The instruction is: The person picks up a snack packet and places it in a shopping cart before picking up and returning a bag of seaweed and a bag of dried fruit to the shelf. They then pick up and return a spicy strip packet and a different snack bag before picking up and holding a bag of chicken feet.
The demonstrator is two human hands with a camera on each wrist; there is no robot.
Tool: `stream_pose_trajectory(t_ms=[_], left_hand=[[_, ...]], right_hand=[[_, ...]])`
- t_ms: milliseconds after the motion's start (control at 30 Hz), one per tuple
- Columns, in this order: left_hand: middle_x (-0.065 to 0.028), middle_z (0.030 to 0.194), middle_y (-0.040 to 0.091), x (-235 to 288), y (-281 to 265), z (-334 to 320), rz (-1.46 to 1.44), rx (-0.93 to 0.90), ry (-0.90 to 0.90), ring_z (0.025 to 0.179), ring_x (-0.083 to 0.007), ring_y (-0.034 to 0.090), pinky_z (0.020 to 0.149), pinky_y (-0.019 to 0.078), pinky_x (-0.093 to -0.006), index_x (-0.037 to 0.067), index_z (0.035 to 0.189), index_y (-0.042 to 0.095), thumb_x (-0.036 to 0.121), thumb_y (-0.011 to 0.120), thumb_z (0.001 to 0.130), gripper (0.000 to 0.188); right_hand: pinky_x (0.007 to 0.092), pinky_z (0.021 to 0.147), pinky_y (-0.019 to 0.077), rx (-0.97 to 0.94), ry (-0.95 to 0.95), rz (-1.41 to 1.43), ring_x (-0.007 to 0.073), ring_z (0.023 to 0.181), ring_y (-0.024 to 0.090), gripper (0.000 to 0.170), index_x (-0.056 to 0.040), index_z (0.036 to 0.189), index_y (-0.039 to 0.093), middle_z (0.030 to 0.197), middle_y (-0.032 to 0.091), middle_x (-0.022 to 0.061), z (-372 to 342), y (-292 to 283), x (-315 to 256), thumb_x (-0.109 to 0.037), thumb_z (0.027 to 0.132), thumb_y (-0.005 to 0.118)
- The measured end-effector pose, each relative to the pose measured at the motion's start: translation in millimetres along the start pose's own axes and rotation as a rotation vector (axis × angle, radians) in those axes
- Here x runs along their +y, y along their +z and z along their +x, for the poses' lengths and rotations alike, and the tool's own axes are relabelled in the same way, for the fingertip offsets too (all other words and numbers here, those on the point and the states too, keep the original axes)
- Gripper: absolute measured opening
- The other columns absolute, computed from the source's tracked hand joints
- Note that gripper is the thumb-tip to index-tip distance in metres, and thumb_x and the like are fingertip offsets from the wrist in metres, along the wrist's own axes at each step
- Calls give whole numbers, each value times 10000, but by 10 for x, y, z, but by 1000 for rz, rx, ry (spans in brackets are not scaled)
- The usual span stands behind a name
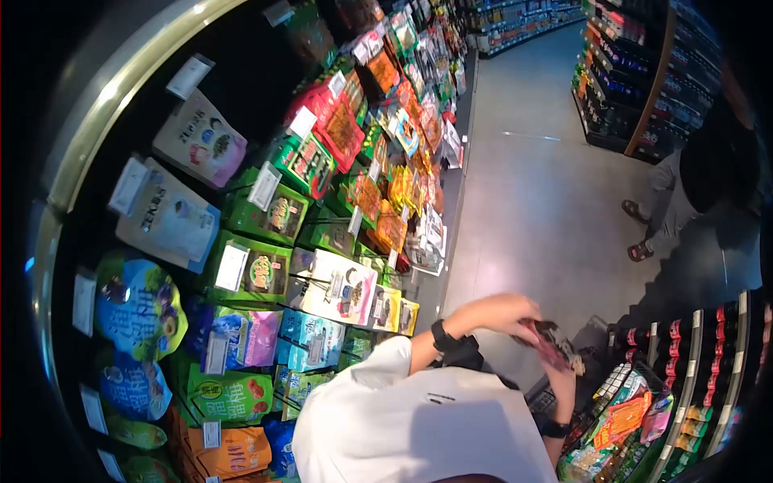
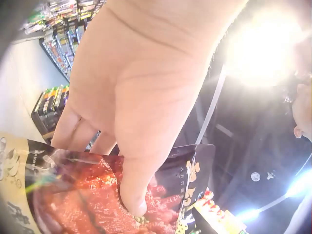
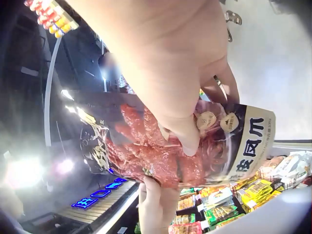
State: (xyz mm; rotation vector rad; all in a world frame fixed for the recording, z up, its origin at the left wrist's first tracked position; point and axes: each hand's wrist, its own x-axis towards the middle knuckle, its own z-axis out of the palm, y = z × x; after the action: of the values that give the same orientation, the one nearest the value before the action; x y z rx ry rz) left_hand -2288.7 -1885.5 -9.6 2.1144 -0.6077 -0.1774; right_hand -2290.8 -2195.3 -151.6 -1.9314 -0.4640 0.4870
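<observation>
Both hands hold a snack bag of chicken feet point(image 1: 551, 344) in front of the body, dark and tan with a picture of red-glazed meat. In the left wrist view, the left hand point(image 2: 141, 92) grips the bag point(image 2: 78, 200) with its thumb across the front and its fingers behind. The right hand point(image 3: 170, 73), wearing a ring, pinches the same bag point(image 3: 146, 146) near its printed end in the right wrist view. There the left thumb shows at the bag's lower edge. In the head view, the left hand point(image 1: 506, 312) is at the bag's upper-left end, the right hand point(image 1: 561, 385) at its lower side.
Snack shelves with hanging bags point(image 1: 338, 286) line the left. At lower right are several snack packs, among them an orange pack point(image 1: 624, 420), beside a shelf of bottles point(image 1: 700, 362). A person point(image 1: 684, 185) stands across the grey aisle floor point(image 1: 539, 209). Drinks shelves point(image 1: 620, 72) stand farther off.
</observation>
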Motion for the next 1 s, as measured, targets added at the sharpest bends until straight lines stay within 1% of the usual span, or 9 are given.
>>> stream_pose_trajectory(t_ms=[67,100,333,400,467,633,767,867,1000], left_hand=[[-140,825,632,-258,-199,-78,26,64,-32,745,-334,633,657,491,-398,-3,975,714,421,767,887,436],[-148,821,629,-356,-337,-122,50,68,-90,745,-346,631,663,492,-403,-6,979,711,422,766,888,441],[-206,927,675,-946,-900,-203,-1,155,-308,854,-411,669,752,520,-440,-8,1045,672,386,732,932,414],[-207,941,673,-1310,-908,-117,-37,213,-336,861,-395,673,746,517,-441,-12,1049,662,377,734,932,413],[-212,955,668,-1335,-1205,87,-50,245,-371,880,-379,671,737,518,-425,-20,1043,651,383,730,940,424],[-148,1143,735,-1654,-1799,818,-237,424,-300,1043,-248,704,923,544,-373,22,1367,636,270,806,899,556],[-167,1189,739,-1924,-2351,1530,-247,323,-382,1084,-261,709,950,537,-356,16,1273,699,194,743,945,376],[-168,1065,765,-2216,-2699,1954,-173,412,-324,942,-243,738,873,554,-354,13,1181,731,226,739,937,324],[-141,955,769,-2398,-3442,2235,-39,708,-786,856,-154,695,840,555,-326,-9,1117,741,221,754,932,295]], right_hand=[[342,984,506,-97,208,295,166,1108,659,371,10,1226,671,1215,710,84,461,78,-593,-125,899,783],[341,989,506,-92,24,307,163,1096,665,359,8,1222,675,1202,716,72,650,146,-725,-125,907,784],[315,933,538,-311,77,367,132,1024,687,296,4,1200,680,1137,742,55,1844,299,-970,-57,921,758],[319,941,538,-335,-116,235,139,1021,687,288,12,1191,676,1126,741,59,2256,255,-1186,-31,917,753],[313,959,527,-287,-46,463,137,1046,677,306,17,1203,666,1125,732,66,2659,317,-1083,-31,914,756],[311,869,536,-375,-70,214,122,972,661,297,4,1130,673,1065,730,64,3855,-18,-939,-90,884,810],[321,862,543,-441,-157,145,143,972,667,298,-35,1160,667,1053,732,68,4758,-391,-1152,-129,905,789],[347,914,537,-501,-176,62,182,1049,666,422,-28,1264,626,1167,705,107,5347,-625,-1282,-187,910,790],[384,992,508,-519,-136,98,256,1227,603,676,-16,1486,462,1344,614,169,6206,-581,-1108,-250,929,766]])
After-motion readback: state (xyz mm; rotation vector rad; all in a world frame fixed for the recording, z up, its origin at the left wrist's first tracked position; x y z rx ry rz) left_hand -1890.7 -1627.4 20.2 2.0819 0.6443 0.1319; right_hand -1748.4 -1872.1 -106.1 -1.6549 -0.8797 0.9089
